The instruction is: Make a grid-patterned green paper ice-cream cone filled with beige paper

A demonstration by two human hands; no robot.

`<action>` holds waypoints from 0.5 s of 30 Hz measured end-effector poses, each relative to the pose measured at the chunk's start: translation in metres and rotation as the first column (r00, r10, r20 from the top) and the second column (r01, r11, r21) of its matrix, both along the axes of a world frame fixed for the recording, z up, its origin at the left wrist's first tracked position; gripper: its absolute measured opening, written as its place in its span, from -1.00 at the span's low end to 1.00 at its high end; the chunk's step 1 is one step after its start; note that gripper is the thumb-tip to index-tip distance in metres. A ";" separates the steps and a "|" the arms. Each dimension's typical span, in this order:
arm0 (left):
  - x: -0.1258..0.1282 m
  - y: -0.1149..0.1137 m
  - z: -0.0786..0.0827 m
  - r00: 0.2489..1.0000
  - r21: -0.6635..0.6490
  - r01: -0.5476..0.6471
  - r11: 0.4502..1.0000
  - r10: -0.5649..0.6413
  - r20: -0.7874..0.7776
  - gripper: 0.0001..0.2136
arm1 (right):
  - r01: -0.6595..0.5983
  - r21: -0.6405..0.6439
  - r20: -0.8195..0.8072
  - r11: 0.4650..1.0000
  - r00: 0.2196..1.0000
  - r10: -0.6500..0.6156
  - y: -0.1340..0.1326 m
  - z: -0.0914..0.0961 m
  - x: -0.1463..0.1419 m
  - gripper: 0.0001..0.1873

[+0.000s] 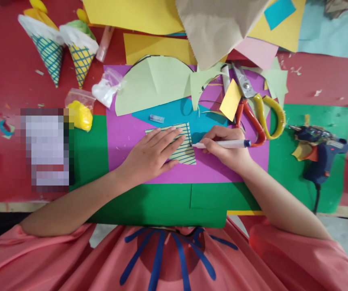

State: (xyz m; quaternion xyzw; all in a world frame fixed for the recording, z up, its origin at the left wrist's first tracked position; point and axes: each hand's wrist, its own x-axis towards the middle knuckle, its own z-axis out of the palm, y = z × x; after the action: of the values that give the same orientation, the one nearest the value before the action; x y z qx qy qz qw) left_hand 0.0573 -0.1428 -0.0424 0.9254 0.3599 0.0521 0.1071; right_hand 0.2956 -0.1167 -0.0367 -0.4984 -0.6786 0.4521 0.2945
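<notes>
Pressing down near the centre of the frame, the left hand lies flat, fingers stretched and slightly apart, on a pale striped paper crossed by dark lines. Just right of centre, the right hand is clamped around a white marker, whose tip is at the right edge of that paper (its dark blue end points toward the right of the frame). Beneath them is a purple sheet, which overlaps a green sheet in the lower middle. Above the striped paper, a blue sheet carries a small clear piece. Scissors with red and yellow handles lie at upper right of centre, near the right hand. Two lattice-patterned cones with white rims fill the upper left; a dark blue glue gun lies at the right.
</notes>
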 end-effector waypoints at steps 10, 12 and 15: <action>0.000 0.000 -0.001 1.000 -0.026 -0.013 1.000 0.014 0.020 -0.51 | -0.058 -0.052 -0.001 0.997 0.998 0.058 0.000 0.002 0.000 -0.74; 0.000 0.000 -0.001 1.000 -0.018 -0.011 1.000 0.012 0.013 -0.51 | -0.078 -0.060 -0.009 0.995 0.997 0.077 0.000 0.003 0.001 -0.73; 0.000 0.000 0.000 1.000 -0.032 -0.013 0.999 0.013 0.013 -0.51 | -0.114 -0.074 -0.017 0.991 0.993 0.113 -0.001 0.005 0.001 -0.72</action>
State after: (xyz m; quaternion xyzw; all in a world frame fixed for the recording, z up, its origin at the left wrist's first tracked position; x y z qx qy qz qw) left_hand 0.0572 -0.1426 -0.0427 0.9209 0.3658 0.0533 0.1238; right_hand 0.2964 -0.1173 -0.0319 -0.4669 -0.6866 0.4962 0.2538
